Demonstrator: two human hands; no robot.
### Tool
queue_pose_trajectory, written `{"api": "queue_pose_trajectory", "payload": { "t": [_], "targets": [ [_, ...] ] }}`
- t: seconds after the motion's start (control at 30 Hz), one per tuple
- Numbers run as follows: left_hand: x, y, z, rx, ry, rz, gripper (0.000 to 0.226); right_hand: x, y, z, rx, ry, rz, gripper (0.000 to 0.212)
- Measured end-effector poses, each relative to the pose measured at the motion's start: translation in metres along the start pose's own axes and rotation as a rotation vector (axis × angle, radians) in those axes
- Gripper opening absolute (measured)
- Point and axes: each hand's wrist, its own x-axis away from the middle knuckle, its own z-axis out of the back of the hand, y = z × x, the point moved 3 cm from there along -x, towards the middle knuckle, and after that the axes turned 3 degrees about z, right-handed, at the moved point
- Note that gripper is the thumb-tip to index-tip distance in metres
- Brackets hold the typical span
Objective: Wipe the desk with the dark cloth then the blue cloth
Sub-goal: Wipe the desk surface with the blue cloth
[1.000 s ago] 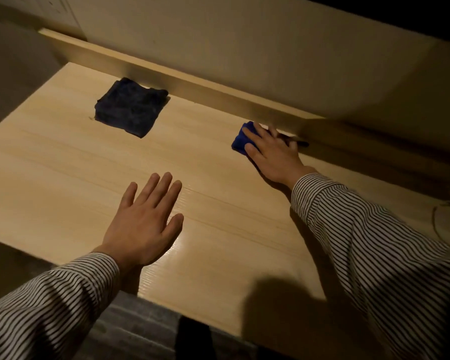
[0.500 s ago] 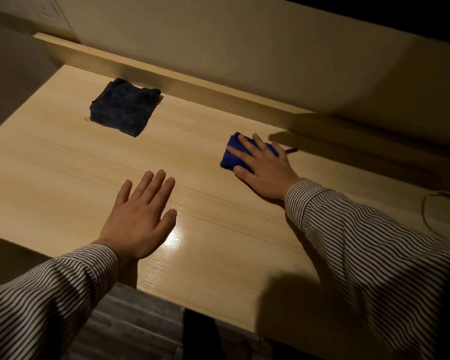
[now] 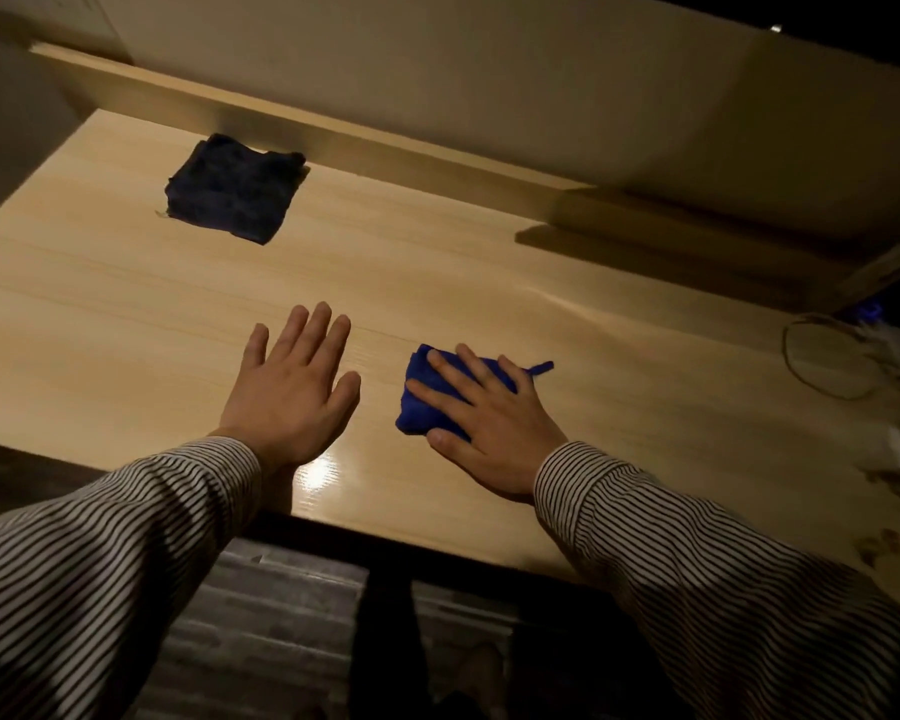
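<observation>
The light wooden desk (image 3: 126, 314) fills the view. A folded dark cloth (image 3: 235, 189) lies flat at the back left, close to the raised back ledge, with no hand on it. My right hand (image 3: 489, 423) presses down on the blue cloth (image 3: 419, 402) near the front edge, fingers spread over it; most of the cloth is hidden under the palm and a small blue tag sticks out to the right. My left hand (image 3: 292, 392) lies flat on the bare desk just left of the blue cloth, fingers apart, holding nothing.
A raised wooden ledge (image 3: 365, 142) and a wall run along the back. A thin looped cable (image 3: 827, 356) and some pale items lie at the far right. The desk's front edge (image 3: 437, 532) is just behind my wrists, with a ribbed grey surface below.
My right hand has dragged the blue cloth from the back ledge toward the front edge. My left hand stayed flat on the desk. The dark cloth has not moved.
</observation>
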Motion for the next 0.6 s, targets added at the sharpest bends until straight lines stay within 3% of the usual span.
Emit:
{"api": "queue_pose_trajectory", "payload": {
  "t": [0.37, 0.6],
  "targets": [
    [0.002, 0.002, 0.005, 0.020, -0.015, -0.023, 0.077, 0.049, -0.071, -0.021, -0.044, -0.005, 0.008, 0.061],
    [0.003, 0.002, 0.005, 0.031, -0.013, -0.027, 0.077, 0.068, -0.097, -0.018, -0.271, 0.094, -0.031, 0.046]
  ]
}}
